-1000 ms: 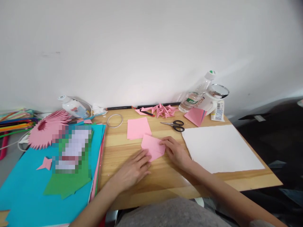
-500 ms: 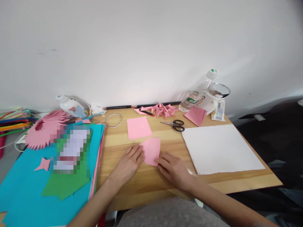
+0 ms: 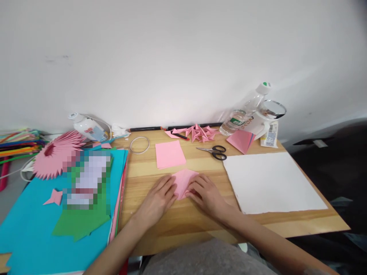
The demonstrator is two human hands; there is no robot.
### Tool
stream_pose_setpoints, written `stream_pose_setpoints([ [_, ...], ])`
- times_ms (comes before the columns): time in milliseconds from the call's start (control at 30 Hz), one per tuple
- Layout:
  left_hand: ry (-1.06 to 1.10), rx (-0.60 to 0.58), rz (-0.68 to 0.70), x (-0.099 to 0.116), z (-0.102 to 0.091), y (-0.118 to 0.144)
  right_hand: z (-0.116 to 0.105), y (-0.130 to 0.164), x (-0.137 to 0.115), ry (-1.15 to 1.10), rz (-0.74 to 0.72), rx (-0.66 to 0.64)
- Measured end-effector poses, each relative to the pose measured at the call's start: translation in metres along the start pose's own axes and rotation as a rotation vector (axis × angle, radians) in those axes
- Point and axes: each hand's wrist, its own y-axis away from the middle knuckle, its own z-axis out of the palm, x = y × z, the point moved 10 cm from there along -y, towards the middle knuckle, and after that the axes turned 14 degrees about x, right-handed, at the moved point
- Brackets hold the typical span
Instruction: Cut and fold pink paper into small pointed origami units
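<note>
A partly folded square of pink paper (image 3: 182, 181) lies on the wooden table between my hands. My left hand (image 3: 160, 195) is closed on its left edge, fingertips pressing it near the lower left. On the right side, my right hand (image 3: 207, 195) has thumb and fingers pinched on the paper's lower right edge, which is lifted and bent inward. Fingers cover part of the folds. Just behind it rests a stack of pink square sheets (image 3: 170, 154). Scissors (image 3: 213, 151) with black handles lie to the right of that stack.
Blue sheets (image 3: 31, 229) with a pink pleated ring (image 3: 54, 156) cover the left. A white board (image 3: 272, 183) lies on the right. Along the wall stand a water bottle (image 3: 237, 118), a white mug (image 3: 262, 122) and a pink paper star (image 3: 200, 133). A clear ring (image 3: 140, 145) lies nearby.
The pink paper has turned, and its right edge is now bent inward by my right hand. My right hand has moved slightly nearer to my left. The view has shifted a little.
</note>
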Motion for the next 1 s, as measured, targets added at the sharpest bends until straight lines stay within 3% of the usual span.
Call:
stream_pose_setpoints([
  [333, 0.064, 0.007, -0.034, -0.001, -0.002, 0.0, 0.017, -0.007, 0.006, 0.162, 0.018, -0.024],
  [767, 0.273, 0.157, -0.213, -0.014, 0.004, 0.005, 0.019, -0.011, 0.008, 0.169, 0.016, -0.003],
  [1000, 0.375, 0.211, -0.293, -0.019, 0.002, 0.006, 0.002, 0.007, -0.021, 0.205, -0.169, 0.047],
])
